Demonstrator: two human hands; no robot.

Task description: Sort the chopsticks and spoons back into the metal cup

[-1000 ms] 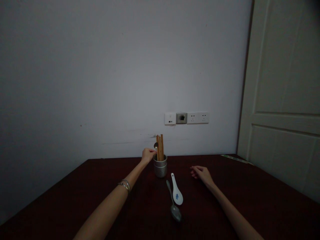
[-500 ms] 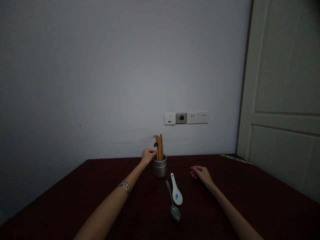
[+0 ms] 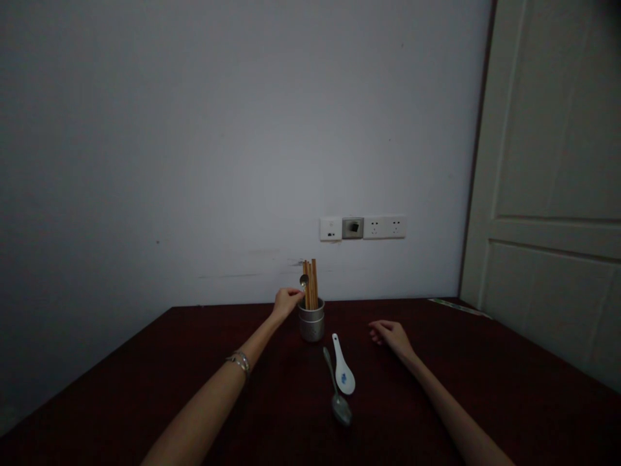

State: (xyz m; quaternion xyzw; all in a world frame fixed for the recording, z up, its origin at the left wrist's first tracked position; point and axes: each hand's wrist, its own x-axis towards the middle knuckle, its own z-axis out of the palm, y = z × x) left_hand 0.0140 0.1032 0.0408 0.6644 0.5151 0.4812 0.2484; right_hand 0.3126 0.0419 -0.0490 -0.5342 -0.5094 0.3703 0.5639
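The left hand (image 3: 286, 302) has its fingers pinched on the small spoon (image 3: 304, 280) at the rim of the metal cup (image 3: 311, 325), beside the upright chopsticks (image 3: 311, 285). The right hand (image 3: 389, 336) is loosely curled, apart from the white spoon (image 3: 343, 369) and metal spoon (image 3: 338, 395). Dark red desk (image 3: 194, 362) surface lies open between the cup and its left edge; its far edge runs along a pale wall (image 3: 242, 142).

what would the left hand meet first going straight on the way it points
Probably the chopsticks standing in the metal cup, next to the small spoon the left hand holds, though depth is unclear.
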